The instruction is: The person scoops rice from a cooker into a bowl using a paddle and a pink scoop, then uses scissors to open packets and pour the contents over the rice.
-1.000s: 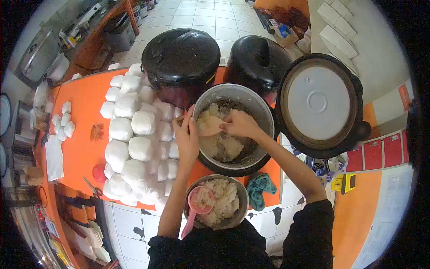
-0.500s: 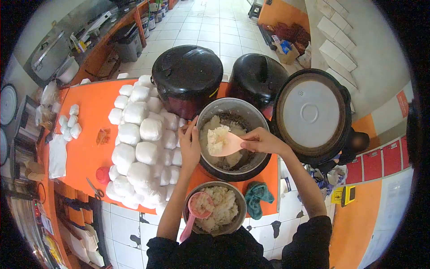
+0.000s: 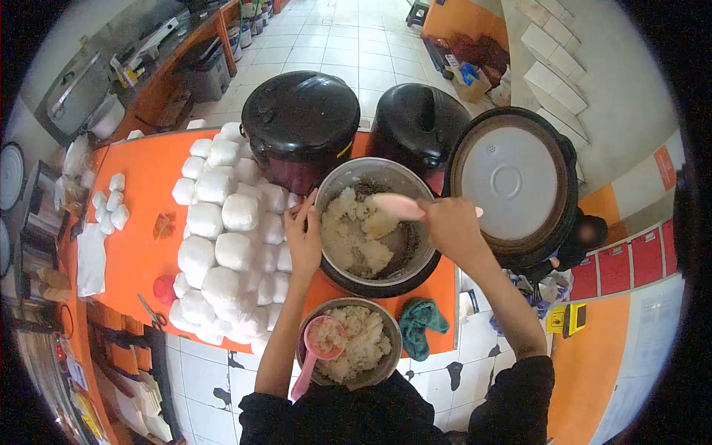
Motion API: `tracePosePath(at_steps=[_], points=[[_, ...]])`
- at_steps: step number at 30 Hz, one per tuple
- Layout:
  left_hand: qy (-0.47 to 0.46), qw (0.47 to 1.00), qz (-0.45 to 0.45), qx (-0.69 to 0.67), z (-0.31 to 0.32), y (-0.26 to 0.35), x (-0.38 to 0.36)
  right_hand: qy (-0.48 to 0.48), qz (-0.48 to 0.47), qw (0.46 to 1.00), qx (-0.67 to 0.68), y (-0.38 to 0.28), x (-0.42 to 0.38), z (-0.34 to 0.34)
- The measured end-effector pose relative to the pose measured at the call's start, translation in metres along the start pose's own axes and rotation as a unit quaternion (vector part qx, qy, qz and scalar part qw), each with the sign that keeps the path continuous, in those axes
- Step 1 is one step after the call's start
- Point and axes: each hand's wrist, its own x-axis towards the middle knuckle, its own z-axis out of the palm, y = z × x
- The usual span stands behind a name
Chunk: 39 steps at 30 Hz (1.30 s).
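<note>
A metal pot of rice (image 3: pixel 337 271) stands at the middle of the orange table. My right hand (image 3: pixel 454 228) grips a pale pink paddle (image 3: pixel 397 205), whose blade is inside the pot above the rice (image 3: pixel 354 226). Fingers apart, my left hand (image 3: pixel 302 231) rests against the pot's left rim. Nearer my body, a metal bowl (image 3: pixel 396 326) holds more rice, with a pink scoop (image 3: pixel 325 337) lying on it.
White wrapped bundles (image 3: pixel 215 230) are piled on the left. Two black lidded pots (image 3: pixel 300 111) stand behind, and an open cooker lid (image 3: pixel 512 182) is at right. A green cloth (image 3: pixel 423 326), scissors (image 3: pixel 154 313) and a person (image 3: pixel 575 245) are also visible.
The paddle has turned over and lowered within the pot, and the rice heaped on it is gone from its blade. My right hand has moved slightly right and tilted the handle.
</note>
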Motion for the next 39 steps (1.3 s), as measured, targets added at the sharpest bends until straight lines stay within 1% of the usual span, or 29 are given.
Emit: tracePosePath(at_steps=[2, 5, 8, 11, 14, 17, 20, 23, 26, 29, 32, 35, 39], points=[[0.006, 1.000, -0.008, -0.024, 0.001, -0.005, 0.000, -0.138, -0.065, 0.988, 0.039, -0.002, 0.001, -0.011], [0.006, 1.000, -0.008, -0.005, 0.001, 0.000, 0.001, -0.184, -0.114, 0.976, -0.011, -0.002, 0.015, 0.024], [0.000, 1.000, -0.024, -0.009, 0.000, 0.002, 0.000, -0.219, -0.140, 0.966, 0.001, 0.003, 0.033, 0.025], [0.010, 0.999, -0.031, -0.028, 0.003, -0.002, 0.001, -0.297, -0.151, 0.943, 0.015, -0.002, 0.040, 0.021], [0.009, 1.000, -0.018, -0.008, 0.001, 0.003, 0.001, -0.261, -0.162, 0.951, 0.031, -0.004, 0.036, 0.034], [0.006, 0.999, -0.024, -0.036, 0.001, 0.005, 0.001, -0.299, -0.151, 0.942, 0.022, -0.005, 0.041, 0.033], [0.007, 0.997, -0.058, -0.057, 0.002, 0.004, 0.001, -0.313, -0.145, 0.939, 0.013, -0.009, 0.050, 0.032], [0.004, 0.998, -0.048, -0.037, 0.002, 0.003, 0.001, -0.271, -0.204, 0.940, 0.024, -0.010, 0.051, 0.044], [0.004, 0.997, -0.048, -0.053, 0.003, 0.004, 0.001, -0.250, -0.210, 0.941, 0.090, -0.010, 0.049, 0.055], [0.012, 0.998, -0.044, -0.043, 0.003, 0.008, 0.000, -0.266, -0.238, 0.929, 0.097, -0.016, 0.050, 0.066], [0.008, 0.998, -0.033, -0.061, 0.004, 0.001, 0.000, -0.237, -0.233, 0.928, 0.167, -0.020, 0.053, 0.061], [0.013, 0.998, -0.048, -0.047, 0.004, 0.000, -0.002, -0.238, -0.224, 0.923, 0.205, -0.019, 0.057, 0.073], [0.018, 0.999, -0.017, -0.041, 0.004, 0.000, 0.000, -0.268, -0.218, 0.905, 0.249, -0.016, 0.062, 0.072]])
